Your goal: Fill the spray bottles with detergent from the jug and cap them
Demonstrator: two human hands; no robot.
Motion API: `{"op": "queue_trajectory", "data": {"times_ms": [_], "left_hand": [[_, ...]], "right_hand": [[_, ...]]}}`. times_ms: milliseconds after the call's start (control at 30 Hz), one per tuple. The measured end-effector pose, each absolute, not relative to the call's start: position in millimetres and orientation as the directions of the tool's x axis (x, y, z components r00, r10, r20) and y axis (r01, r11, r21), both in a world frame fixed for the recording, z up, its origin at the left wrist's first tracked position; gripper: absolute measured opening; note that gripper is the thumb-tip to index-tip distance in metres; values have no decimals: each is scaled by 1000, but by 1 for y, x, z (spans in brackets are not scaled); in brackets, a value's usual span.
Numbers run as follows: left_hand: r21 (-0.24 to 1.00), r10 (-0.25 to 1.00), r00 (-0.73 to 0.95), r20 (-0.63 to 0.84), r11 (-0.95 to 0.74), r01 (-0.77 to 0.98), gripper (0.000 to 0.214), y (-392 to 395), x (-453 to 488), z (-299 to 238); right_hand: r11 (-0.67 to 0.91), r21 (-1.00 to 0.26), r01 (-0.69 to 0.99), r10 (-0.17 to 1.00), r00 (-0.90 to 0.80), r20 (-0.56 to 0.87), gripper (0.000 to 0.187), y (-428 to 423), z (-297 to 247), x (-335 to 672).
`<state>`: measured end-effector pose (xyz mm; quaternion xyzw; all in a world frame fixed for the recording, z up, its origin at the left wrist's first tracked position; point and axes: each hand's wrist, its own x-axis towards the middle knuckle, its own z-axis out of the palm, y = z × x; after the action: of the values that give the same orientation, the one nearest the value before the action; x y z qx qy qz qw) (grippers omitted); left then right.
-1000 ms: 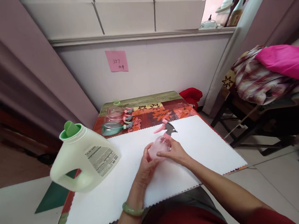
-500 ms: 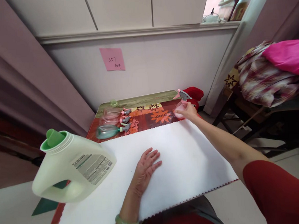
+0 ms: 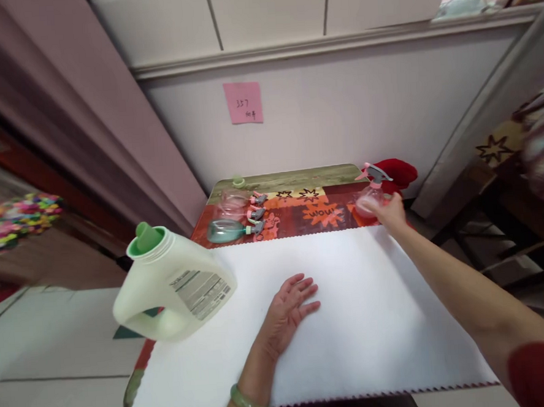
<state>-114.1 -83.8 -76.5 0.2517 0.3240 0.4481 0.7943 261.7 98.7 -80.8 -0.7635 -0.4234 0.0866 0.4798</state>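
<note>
From the head camera, we see a view smeared by motion at its edges. The pink spray bottle [image 3: 370, 194], standing upright on the table [image 3: 298, 178] just past the far right corner of the white sheet [image 3: 352, 309], is partly covered by the right hand [image 3: 390, 211]. Only its grey and pink trigger head and a bit of its clear body show. That hand's fingers curl against the bottle's lower body, but the blur keeps us from telling whether they clasp it or merely touch it. The right arm stretches straight out over the sheet's right side, its red sleeve cut off at the frame's corner. The left hand [image 3: 290, 307] lies flat, palm down, near the middle of the sheet with its fingers spread and nothing in it. A green bracelet [image 3: 250, 404] circles that wrist at the sheet's near edge. A pale detergent jug [image 3: 175, 286] with a green cap stands tilted at the sheet's left edge. Beyond the sheet's far left corner, three spray bottles [image 3: 236, 215] lie on their sides, their outlines hard to separate. The writing on the pink note [image 3: 243, 102] on the wall beyond is too small for us to read fully.
</note>
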Motion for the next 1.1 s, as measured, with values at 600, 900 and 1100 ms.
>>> {"op": "queue_trajectory", "data": {"times_ms": [600,900,1100], "left_hand": [[596,873,398,-282,485,-640,37,-87,-116,-86],[583,881,400,-254,469,-663,37,-87,-115,-93],[484,890,384,-247,456,-747,61,-84,-119,-95]], "right_hand": [[444,-544,712,891,-286,352,32,103,-54,-44],[408,-408,817,912,-338,234,23,126,-66,-99],[543,-269,796,818,-428,384,26,97,-16,-31]]}}
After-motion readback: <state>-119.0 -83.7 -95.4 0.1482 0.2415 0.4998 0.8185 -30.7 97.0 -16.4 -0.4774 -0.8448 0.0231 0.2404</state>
